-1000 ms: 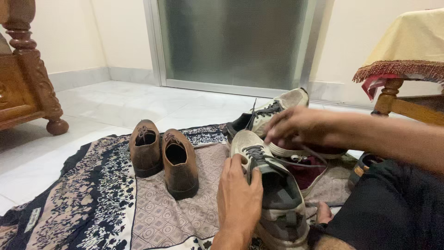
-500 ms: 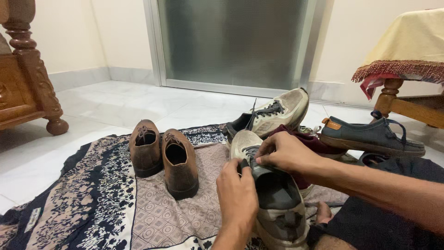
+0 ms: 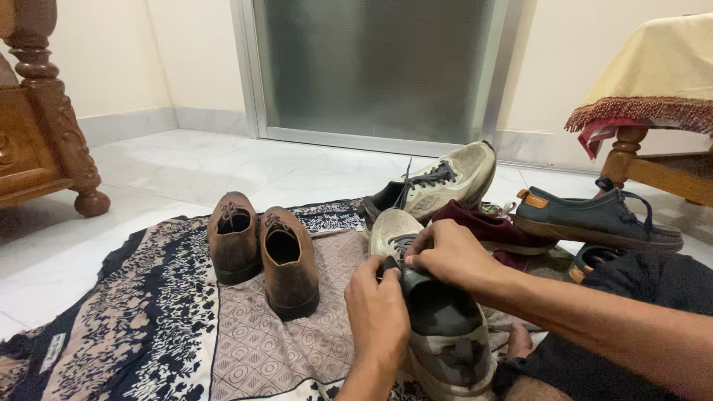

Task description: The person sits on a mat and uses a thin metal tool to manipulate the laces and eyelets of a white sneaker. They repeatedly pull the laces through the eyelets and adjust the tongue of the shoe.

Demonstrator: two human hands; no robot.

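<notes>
Both my hands work at the laces of a worn grey sneaker (image 3: pixel 438 327) on the patterned cloth (image 3: pixel 148 327).

My left hand (image 3: pixel 379 312) grips the tongue at the sneaker's opening, fingers curled shut around it, while my right hand (image 3: pixel 449 256) pinches the dark laces just above, fingertips closed on them. The sneaker lies in front of my knees, toe pointing away from me. Its partner (image 3: pixel 442 182) rests tilted just beyond, leaning on a maroon shoe (image 3: pixel 494 230). A pair of brown leather shoes (image 3: pixel 264 249) stands side by side to the left on the cloth. A dark blue shoe (image 3: pixel 594 219) sits to the right, near a wooden table leg (image 3: pixel 620 152).
</notes>
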